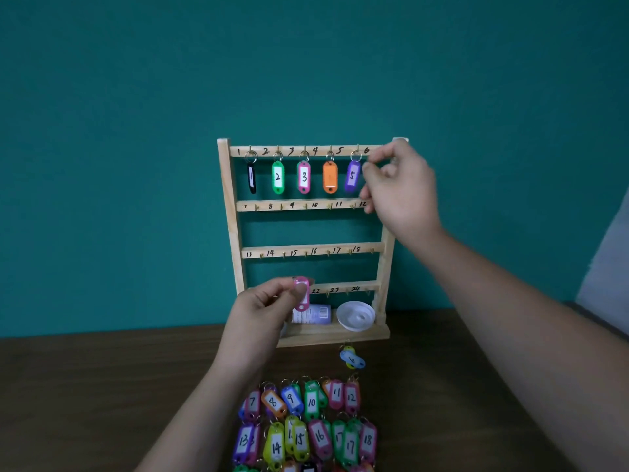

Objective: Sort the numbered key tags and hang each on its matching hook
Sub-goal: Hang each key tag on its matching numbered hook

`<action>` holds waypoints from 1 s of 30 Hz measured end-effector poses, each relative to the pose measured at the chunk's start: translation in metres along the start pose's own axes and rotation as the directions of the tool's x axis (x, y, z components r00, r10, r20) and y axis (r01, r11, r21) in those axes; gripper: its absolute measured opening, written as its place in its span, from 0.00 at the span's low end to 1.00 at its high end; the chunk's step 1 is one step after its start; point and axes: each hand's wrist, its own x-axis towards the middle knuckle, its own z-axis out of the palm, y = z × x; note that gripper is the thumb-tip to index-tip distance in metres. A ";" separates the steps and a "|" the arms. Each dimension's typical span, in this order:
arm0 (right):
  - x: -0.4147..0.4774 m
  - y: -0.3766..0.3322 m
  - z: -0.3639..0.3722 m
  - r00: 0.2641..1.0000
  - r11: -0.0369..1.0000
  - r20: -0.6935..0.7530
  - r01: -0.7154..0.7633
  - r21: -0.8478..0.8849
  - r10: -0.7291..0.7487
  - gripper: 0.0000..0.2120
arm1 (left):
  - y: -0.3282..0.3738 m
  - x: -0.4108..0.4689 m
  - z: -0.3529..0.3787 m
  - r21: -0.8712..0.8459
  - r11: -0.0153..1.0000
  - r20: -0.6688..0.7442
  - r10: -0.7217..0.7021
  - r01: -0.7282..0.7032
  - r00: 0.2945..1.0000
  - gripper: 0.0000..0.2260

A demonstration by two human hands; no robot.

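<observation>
**Five tags hung, a pink tag held low before the rack**

A wooden rack (308, 233) is stood at the far edge of the bench (102, 396), against a teal wall (136, 97); its top rail is filled at hooks one to five by a black tag (251, 178), a green tag (278, 177), a pink-framed tag 3 (304, 177), an orange tag (330, 177) and a purple tag (352, 176). The right hand (401, 189) is raised at the rail's right end by the mark 6, fingers pinched narrow; whether anything is held cannot be told. A pink tag (301, 294) is gripped by the left hand (263, 304) before the lowest rail. A blue and yellow tag pair (352, 359) is laid just before the rack's base; the remaining tags (306, 424) are set in rows at the near edge. A white lid (356, 316) and a small container (315, 314) are kept on the rack's base.
</observation>
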 end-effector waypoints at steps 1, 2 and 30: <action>-0.010 0.003 0.001 1.000 1.000 0.006 0.018 -0.003 -0.018 0.03 | 0.001 0.000 0.000 0.004 1.000 -0.004 0.004 -0.004 1.000 0.09; -0.021 0.006 0.002 0.999 1.000 0.035 0.031 -0.005 -0.031 0.03 | 0.002 0.000 -0.001 -0.001 1.000 -0.011 0.008 -0.008 1.000 0.10; -0.108 0.037 0.022 0.763 0.995 0.645 0.087 -0.055 -0.031 0.06 | -0.003 -0.002 0.003 0.430 0.887 0.028 0.172 -0.167 0.985 0.08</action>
